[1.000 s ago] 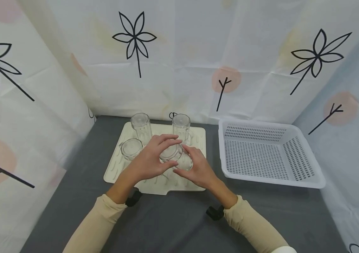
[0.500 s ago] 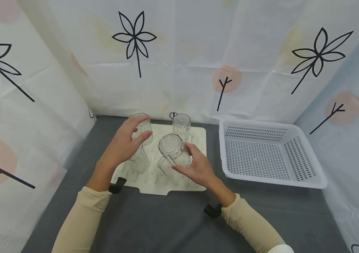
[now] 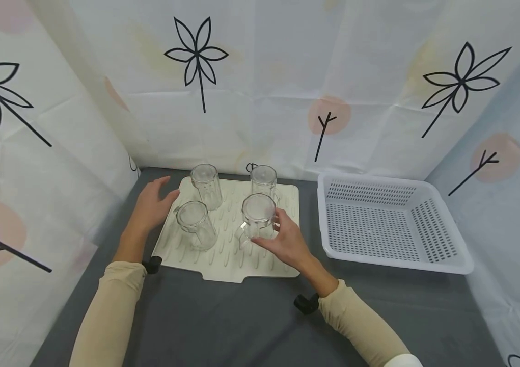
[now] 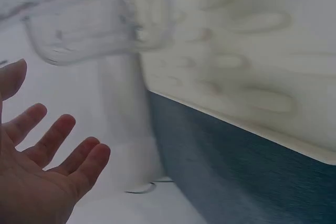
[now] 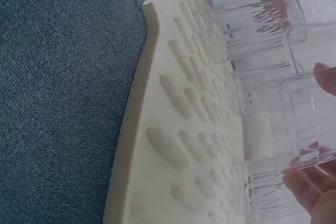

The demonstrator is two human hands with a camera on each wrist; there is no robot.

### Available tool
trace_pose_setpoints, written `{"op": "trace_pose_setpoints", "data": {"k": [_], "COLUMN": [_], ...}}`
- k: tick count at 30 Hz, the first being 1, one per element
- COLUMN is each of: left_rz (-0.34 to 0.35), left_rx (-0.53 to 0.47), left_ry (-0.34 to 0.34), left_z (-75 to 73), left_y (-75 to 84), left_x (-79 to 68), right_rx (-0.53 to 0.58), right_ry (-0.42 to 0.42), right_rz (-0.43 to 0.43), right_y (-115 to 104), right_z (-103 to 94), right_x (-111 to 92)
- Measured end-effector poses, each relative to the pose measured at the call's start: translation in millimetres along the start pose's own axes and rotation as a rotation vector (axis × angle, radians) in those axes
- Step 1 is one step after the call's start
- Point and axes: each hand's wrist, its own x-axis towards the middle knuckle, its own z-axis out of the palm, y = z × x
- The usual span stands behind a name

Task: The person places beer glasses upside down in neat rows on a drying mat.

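My right hand point(image 3: 287, 243) grips a clear glass mug point(image 3: 258, 211), thumb on the near side and fingers behind. The mug is upside down over the right part of a cream drying mat point(image 3: 223, 272), its handle toward the left. In the right wrist view, fingertips point(image 5: 302, 184) press against the mug's glass point(image 5: 296, 108). Just left of the mat, my left hand point(image 3: 149, 206) holds nothing, its fingers spread and relaxed in the left wrist view. Beside it, one upturned mug point(image 3: 197, 227) stands front left on the mat and another point(image 3: 207, 187) back left.
A third upturned glass mug point(image 3: 263, 178) stands at the mat's back right, behind the held one. To the right sits a white perforated plastic basket point(image 3: 394, 265) on the dark grey tablecloth point(image 3: 250, 326). White patterned curtains point(image 3: 269, 76) enclose the back and sides.
My left hand has let go of the right-hand mug and moved left, past the left mugs to the mat's edge. The mug in my right hand has shifted slightly right and turned more upright.
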Motion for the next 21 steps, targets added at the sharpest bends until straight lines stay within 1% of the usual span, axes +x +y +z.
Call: {"op": "trace_pose_setpoints", "data": {"k": [5,8,11,15,17,21], "left_rz": [-0.065,-0.086,-0.103,-0.135,-0.165,-0.193], "left_rx": [0.054,0.081,0.118,0.139,0.129,0.137], "left_ry": [-0.046,-0.079,-0.129,-0.192,-0.205,-0.226], "left_z": [8.9,15.6,22.0,28.2,30.7,35.8], "left_y": [-29.0,-44.7,-57.1,-64.4,-66.0,-68.8], "left_x": [-1.8,-0.7,-0.3,-2.5,-3.7,-4.1], "right_rx": [0.025,0.037,0.044,0.058,0.059,0.051], "right_ry": [-0.019,-0.03,-0.033,-0.036,-0.04,-0.051], "right_rz": [0.017,0.037,0.052,0.057,0.064,0.092], "right_y": [7.6,11.6,14.9,19.3,21.1,24.6], "right_z": [4.2,5.9,7.4,9.8,11.0,13.8], "right_x": [3.7,5.8,7.1,8.1,8.7,10.7]}}
